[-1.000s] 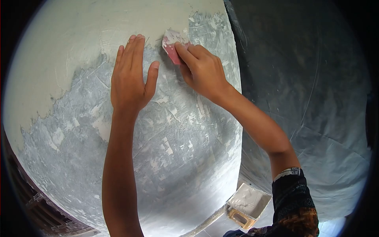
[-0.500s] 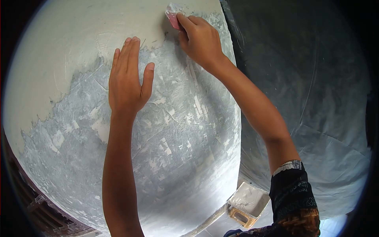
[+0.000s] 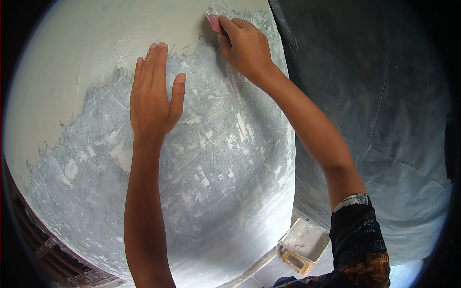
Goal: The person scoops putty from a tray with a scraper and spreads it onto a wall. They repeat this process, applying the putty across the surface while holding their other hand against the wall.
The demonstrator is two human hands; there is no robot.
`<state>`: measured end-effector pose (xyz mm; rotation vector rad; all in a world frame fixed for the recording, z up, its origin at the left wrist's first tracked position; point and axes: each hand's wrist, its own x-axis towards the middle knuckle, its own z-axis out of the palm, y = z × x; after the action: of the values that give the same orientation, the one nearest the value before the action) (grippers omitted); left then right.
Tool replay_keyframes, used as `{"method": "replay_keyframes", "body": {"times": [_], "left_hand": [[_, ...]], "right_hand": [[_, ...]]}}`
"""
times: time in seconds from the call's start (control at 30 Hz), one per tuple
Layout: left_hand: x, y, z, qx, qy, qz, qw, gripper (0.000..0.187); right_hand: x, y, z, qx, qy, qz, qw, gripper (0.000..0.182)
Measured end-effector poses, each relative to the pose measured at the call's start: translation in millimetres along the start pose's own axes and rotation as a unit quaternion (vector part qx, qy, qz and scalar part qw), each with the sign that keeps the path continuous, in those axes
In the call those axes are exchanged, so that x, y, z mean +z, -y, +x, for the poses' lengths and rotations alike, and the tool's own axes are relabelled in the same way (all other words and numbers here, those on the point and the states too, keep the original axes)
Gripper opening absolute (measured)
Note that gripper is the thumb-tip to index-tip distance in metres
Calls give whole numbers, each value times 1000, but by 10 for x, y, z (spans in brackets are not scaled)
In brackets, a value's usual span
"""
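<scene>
Scraper (image 3: 214, 18): small pink blade smeared with pale filler, held near the top of the picture against the wall surface, at the ragged border between the smooth cream coat and the mottled grey area. Right hand (image 3: 245, 45): fingers closed together on the scraper, forefinger laid along its back, pressing the blade flat to the surface; arm reaches up from the lower right, dark patterned sleeve (image 3: 359, 240) at the upper arm. Left hand (image 3: 152, 96): laid flat on the wall, palm down, fingers straight and pressed together, thumb spread to the side; fingertips touch the edge of the cream coat; holds nothing; near the right hand but apart from it. Wall (image 3: 201, 173): broad panel, upper left part covered in even cream filler, remainder blue-grey with white patches and scrape marks. Adjoining surface (image 3: 384, 105): darker grey, on the right, meeting the panel at a corner. Tray (image 3: 303, 242): rectangular, pale, filled with white filler, lying below near the foot of the corner, just beside the sleeve.
</scene>
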<state>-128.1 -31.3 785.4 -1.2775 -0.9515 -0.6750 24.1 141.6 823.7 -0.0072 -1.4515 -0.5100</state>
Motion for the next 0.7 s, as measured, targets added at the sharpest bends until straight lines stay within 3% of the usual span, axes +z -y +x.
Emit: {"method": "replay_keyframes", "body": {"times": [0.1, 0.17, 0.3, 0.5, 0.53, 0.7], "left_hand": [[-2, 15, 0, -3, -2, 7, 1000, 51], [-8, 12, 13, 11, -19, 7, 1000, 51], [-1, 14, 7, 2, -3, 0, 1000, 51], [6, 8, -1, 1, 1, 10, 1000, 50], [4, 7, 2, -1, -2, 2, 1000, 50], [-8, 5, -3, -3, -5, -10, 1000, 50]], "right_hand": [[144, -117, -27, 22, 17, -54, 998, 36], [73, 101, -290, 23, 77, -40, 996, 21], [-216, 471, -501, 2, 59, 39, 998, 23], [89, 14, 74, 36, -12, -28, 999, 17], [130, 38, 25, 39, 22, -41, 998, 19], [-132, 637, -574, -18, 70, 60, 996, 29]]}}
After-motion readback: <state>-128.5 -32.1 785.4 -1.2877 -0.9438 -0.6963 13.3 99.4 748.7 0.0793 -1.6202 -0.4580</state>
